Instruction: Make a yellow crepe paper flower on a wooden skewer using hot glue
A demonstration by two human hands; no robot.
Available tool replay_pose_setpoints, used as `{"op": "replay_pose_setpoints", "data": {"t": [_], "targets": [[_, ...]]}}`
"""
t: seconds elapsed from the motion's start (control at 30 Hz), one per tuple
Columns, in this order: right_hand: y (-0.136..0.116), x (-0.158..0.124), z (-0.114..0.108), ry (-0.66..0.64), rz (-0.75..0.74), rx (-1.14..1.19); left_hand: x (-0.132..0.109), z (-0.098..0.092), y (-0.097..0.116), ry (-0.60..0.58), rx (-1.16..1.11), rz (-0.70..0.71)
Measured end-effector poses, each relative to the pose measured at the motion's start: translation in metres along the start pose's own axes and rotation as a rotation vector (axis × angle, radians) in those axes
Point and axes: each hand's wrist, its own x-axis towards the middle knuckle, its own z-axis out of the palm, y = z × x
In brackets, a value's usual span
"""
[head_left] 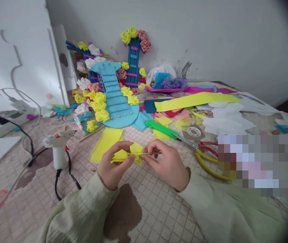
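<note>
The folded yellow paper (136, 147) is above the tiled tabletop (159, 202), pinched between thumb and fingers of your left hand (115, 163), while your right hand (169, 162) pinches a thin stick (152, 154) reaching it. Yellow sheets (105, 141) lie just beyond your left hand; a glue gun (59, 152) stands farther left, scissors (188, 142) lie right.
</note>
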Motion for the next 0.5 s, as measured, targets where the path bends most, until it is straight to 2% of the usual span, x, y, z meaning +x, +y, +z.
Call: {"op": "replay_pose_setpoints", "data": {"t": [0.13,0.23,0.33,0.5], "targets": [[0.0068,-0.0005,0.0012,-0.079,-0.232,-0.090,0.0023,0.0007,-0.0033,0.016,-0.051,-0.058],[0.0107,0.0004,0.0011,-0.090,-0.320,-0.103,0.0027,0.0004,-0.0065,0.011,-0.074,-0.073],[0.0110,0.0014,0.0004,-0.080,-0.305,-0.112,0.0026,-0.0016,-0.0079,-0.017,-0.097,-0.071],[0.0110,0.0024,-0.0004,-0.064,-0.201,-0.080,0.0027,-0.0036,-0.0028,-0.059,-0.141,-0.111]]}}
